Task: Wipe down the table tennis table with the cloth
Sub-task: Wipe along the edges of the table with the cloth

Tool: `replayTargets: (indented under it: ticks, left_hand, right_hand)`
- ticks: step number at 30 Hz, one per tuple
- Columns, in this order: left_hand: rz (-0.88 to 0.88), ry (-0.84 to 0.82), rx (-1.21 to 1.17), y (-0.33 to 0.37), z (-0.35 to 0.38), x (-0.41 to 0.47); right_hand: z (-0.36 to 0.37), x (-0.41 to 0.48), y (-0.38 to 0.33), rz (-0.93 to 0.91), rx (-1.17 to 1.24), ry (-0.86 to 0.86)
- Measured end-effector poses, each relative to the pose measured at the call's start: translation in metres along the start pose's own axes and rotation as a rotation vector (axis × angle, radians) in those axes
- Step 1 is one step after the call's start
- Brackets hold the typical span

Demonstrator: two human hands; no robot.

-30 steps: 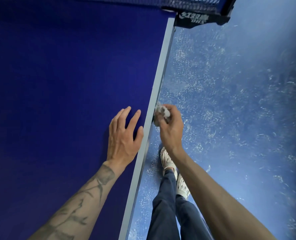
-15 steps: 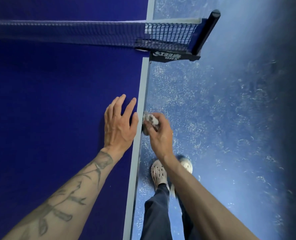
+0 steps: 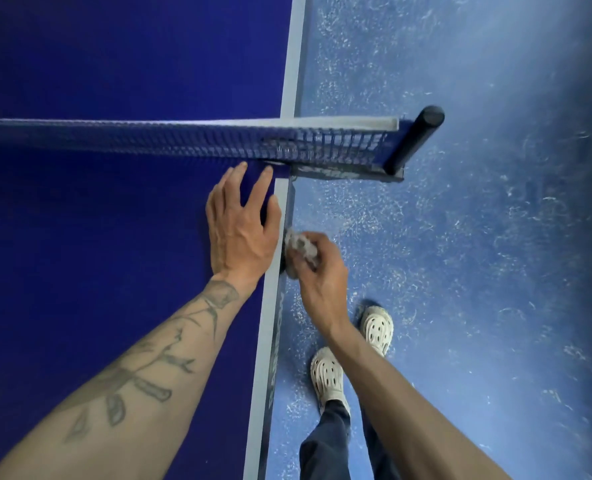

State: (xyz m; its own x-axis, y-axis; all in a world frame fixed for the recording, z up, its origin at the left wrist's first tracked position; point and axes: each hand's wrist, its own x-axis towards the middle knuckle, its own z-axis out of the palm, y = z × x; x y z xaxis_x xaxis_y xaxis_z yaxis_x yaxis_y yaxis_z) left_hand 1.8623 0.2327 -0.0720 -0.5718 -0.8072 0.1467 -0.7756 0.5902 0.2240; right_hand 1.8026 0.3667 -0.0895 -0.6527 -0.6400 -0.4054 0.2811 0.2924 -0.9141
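The dark blue table tennis table [image 3: 97, 254] fills the left half, its pale side line running down the right edge. My left hand [image 3: 240, 226] lies flat on the top by that edge, fingers spread, fingertips close under the net. My right hand [image 3: 322, 278] is off the side of the table, shut on a small crumpled grey cloth [image 3: 299, 245] pressed against the table's side edge. Most of the cloth is hidden in my fingers.
The net [image 3: 183, 140] crosses the table just beyond my left hand, its black post and clamp [image 3: 412, 140] sticking out over the floor. My feet in pale clogs [image 3: 329, 379] stand on the scuffed blue floor [image 3: 478, 271] beside the table.
Both hands have moved forward along the table's side edge toward the net, the cloth sliding along the edge. The net has come much closer in view and my feet have stepped forward.
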Motion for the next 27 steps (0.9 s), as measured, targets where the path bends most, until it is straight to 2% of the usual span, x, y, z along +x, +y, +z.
replayTargets:
  ticks: [3,8,11,16,22,27]
  left_hand:
    - [-0.003,0.000,0.003,-0.001,0.002,0.001]
    - [-0.008,-0.015,0.008,-0.004,0.004,0.002]
    - [-0.008,-0.019,0.003,-0.004,0.005,0.003]
    - [-0.011,-0.022,0.004,-0.004,0.006,0.003]
    - [-0.020,-0.049,-0.004,-0.005,0.005,0.004]
    - [-0.115,-0.147,-0.086,0.019,-0.025,0.012]
  right_hand:
    - [-0.001,0.010,-0.015,-0.012,-0.019,-0.008]
    - [0.012,0.077,-0.038,0.033,-0.132,0.096]
    - [0.006,0.079,-0.030,0.091,-0.195,0.034]
    - [0.005,0.070,-0.032,0.014,-0.199,0.050]
    - [-0.014,0.091,-0.045,0.144,-0.286,-0.168]
    - [-0.031,0.055,-0.090,-0.020,-0.220,-0.240]
